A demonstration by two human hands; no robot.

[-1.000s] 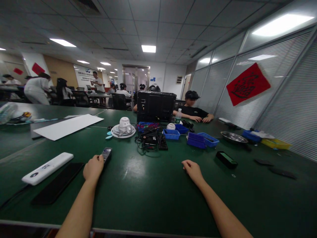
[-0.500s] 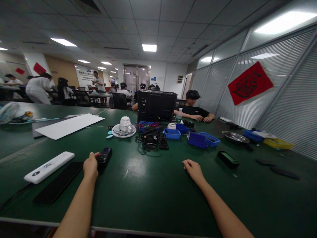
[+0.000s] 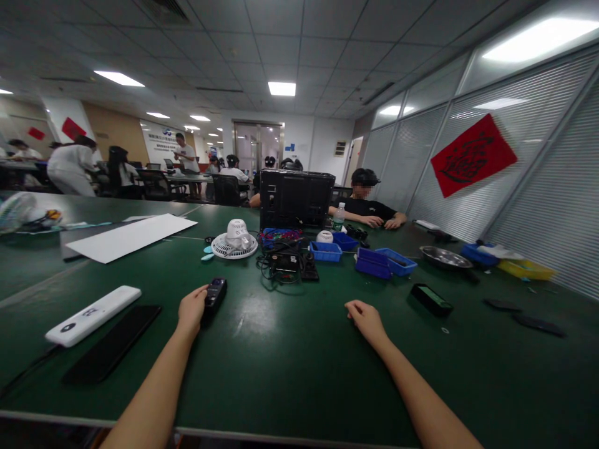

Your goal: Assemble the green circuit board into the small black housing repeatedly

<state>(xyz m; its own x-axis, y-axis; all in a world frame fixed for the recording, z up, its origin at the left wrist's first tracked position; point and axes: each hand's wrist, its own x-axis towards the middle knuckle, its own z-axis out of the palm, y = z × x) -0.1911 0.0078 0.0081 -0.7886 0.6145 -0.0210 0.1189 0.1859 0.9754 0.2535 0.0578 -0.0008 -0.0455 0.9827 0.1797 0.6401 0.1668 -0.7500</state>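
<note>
My left hand [image 3: 193, 310] grips the near left side of a small black handheld device [image 3: 216, 293], which has a little screen and buttons on its top face. The device is on or just over the green table; which one I cannot tell. My right hand [image 3: 366, 321] rests on the table to the right, fingers loosely curled, with nothing visible in them. Left of my left hand lie a flat black slab [image 3: 112, 343] and a white power strip-like bar [image 3: 93, 315] with a cable. A black box with a green top [image 3: 431, 300] sits beyond my right hand.
Across the table [image 3: 290, 368] stand a white fan part [image 3: 234, 242], a black monitor-like casing [image 3: 296, 199], tangled cables [image 3: 281, 262], blue trays [image 3: 373, 263], a metal bowl [image 3: 446, 257] and a yellow tray [image 3: 526, 270]. A white board [image 3: 133, 238] lies left. A person [image 3: 367, 209] sits opposite.
My left hand has moved to the right with the black handheld device, away from the flat black slab, whose far end now shows. My right hand has stayed where it was.
</note>
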